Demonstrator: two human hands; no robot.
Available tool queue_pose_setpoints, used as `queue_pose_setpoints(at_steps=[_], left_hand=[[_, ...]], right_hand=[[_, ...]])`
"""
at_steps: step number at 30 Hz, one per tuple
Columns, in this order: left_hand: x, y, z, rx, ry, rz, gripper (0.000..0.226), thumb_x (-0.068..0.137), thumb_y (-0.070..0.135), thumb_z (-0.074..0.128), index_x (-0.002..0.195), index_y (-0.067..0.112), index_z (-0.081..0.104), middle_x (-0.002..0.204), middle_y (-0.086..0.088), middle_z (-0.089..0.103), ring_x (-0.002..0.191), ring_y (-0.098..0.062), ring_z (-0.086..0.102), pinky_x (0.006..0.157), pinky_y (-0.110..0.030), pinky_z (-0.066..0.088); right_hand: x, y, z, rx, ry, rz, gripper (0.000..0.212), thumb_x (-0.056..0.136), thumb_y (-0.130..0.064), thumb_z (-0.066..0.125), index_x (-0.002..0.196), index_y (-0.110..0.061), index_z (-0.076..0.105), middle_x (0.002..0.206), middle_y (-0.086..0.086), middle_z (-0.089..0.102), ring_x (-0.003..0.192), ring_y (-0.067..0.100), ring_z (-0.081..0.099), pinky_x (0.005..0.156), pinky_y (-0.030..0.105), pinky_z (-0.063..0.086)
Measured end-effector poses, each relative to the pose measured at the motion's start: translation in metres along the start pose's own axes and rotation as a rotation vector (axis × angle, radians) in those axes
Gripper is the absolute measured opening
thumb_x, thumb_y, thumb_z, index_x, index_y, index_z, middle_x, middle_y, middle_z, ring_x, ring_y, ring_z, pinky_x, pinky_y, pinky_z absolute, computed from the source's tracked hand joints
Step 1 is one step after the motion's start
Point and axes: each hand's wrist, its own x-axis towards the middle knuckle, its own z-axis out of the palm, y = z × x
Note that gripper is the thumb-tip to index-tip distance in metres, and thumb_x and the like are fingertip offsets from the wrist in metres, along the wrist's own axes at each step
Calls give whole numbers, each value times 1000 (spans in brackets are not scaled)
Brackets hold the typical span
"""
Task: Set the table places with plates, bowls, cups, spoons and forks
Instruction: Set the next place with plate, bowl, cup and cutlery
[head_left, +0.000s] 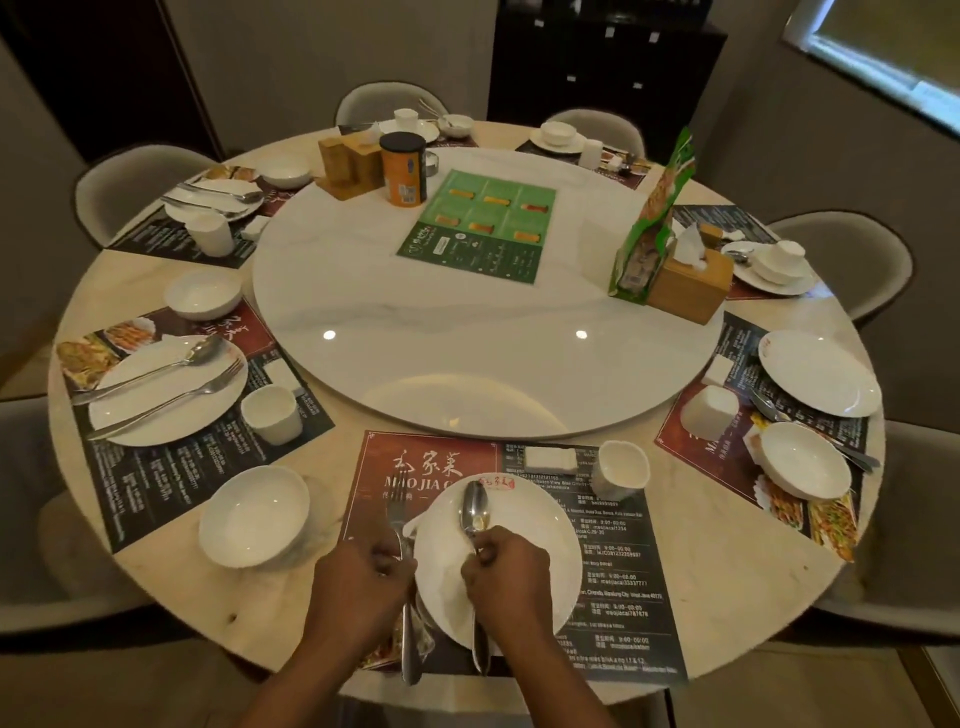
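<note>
At the near place a white plate (524, 535) lies on a printed placemat (623, 582). My left hand (358, 587) grips a fork (399, 514) at the plate's left edge, tines pointing away from me. My right hand (506, 577) grips a spoon (475, 512) whose bowl lies over the plate. A white cup (620, 469) stands behind the plate to the right, beside a small white block (551, 459). A white bowl (254, 514) sits on the table left of the placemat.
A round stone table with a large turntable (467, 322) holding a green menu, an orange can (404, 169), wooden boxes and a tissue box (688, 283). Other places around the rim have plates, bowls, cups and cutlery. Grey chairs ring the table.
</note>
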Motion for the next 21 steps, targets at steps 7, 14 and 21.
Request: queue_pose_setpoints(at_steps=[7,14,21], left_hand=[[9,-7,-7,-34,-59,29,4,81,28,73,78,28,70,72,11,71,70,-6,66,70,-29,56],[25,1,-15,-33,-96,109,10,77,23,74,77,26,64,67,9,68,65,-5,64,65,-33,55],[31,21,-4,-114,-158,135,14,76,22,78,69,20,66,61,2,66,57,-10,64,62,-34,57]], right_hand=[[-1,-9,11,-48,54,8,22,86,-26,64,107,-22,73,90,-5,72,85,13,64,78,23,50],[-2,-14,21,-54,83,11,22,85,-27,66,106,-23,73,92,-6,71,86,11,64,78,23,52],[-5,-10,9,2,208,-25,10,87,-35,66,93,-29,70,85,-10,67,78,4,62,70,19,45]])
